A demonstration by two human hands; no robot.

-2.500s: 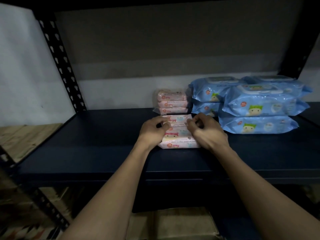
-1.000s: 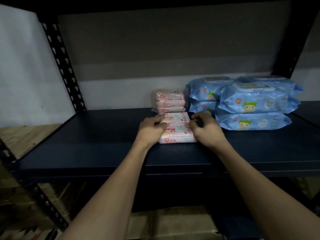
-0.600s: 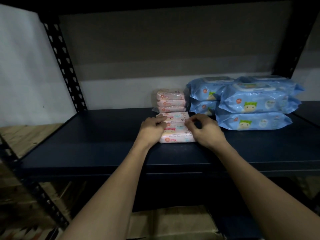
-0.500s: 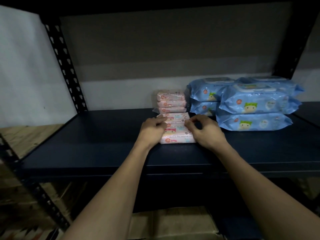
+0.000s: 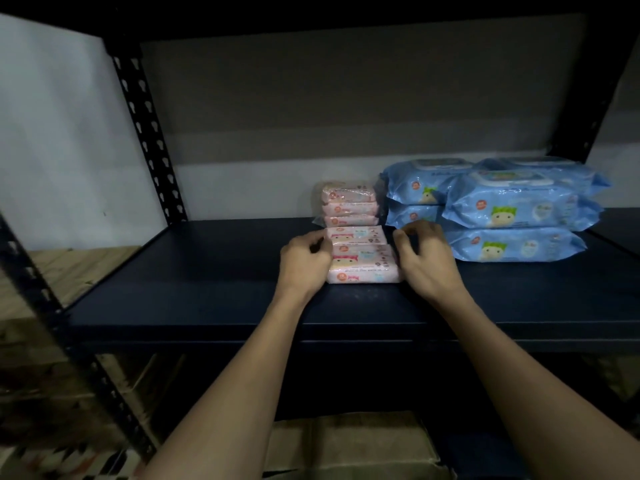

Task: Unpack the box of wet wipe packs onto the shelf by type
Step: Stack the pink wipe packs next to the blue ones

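Note:
A bundle of small pink wet wipe packs [image 5: 360,263] lies on the dark blue shelf [image 5: 207,285], right in front of a stack of the same pink packs [image 5: 348,204]. My left hand [image 5: 304,263] grips the bundle's left side with curled fingers. On the bundle's right side, my right hand [image 5: 427,263] holds it, thumb along the edge and fingers curled at the far corner. Several large blue wipe packs [image 5: 512,211] are stacked immediately to the right, close to my right hand.
A black perforated upright [image 5: 149,133] stands at the shelf's back left, another [image 5: 588,109] at the back right. Bare shelf board stretches to the left of the pink packs. A cardboard box [image 5: 346,445] sits below the shelf. A wooden floor [image 5: 69,268] shows at left.
The pink bundle has slid a little back against the rear pink stack. Both hands stay at its sides; my right fingers have curled in slightly.

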